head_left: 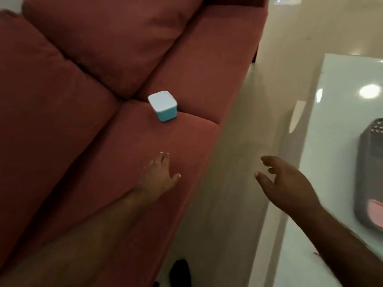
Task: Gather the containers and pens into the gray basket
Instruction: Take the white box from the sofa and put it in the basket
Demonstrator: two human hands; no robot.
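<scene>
1 teal container [163,106] on sofa [83,90]; 1 gray basket [370,175]; 2 hands, L [158,176] + R [285,180], fingers apart, empty.

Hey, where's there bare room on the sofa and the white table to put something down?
Sofa seat is bare from the teal container to the left hand. White table is bare beyond the gray basket, which crowds its right edge.

Matt, soft reddish cloth on the cushioned sofa [103,131]. On it, smooth plastic: small teal square container [163,106], white lid. Beside it, glossy white tabletop [342,104]; perforated grey plastic basket [369,172].
</scene>
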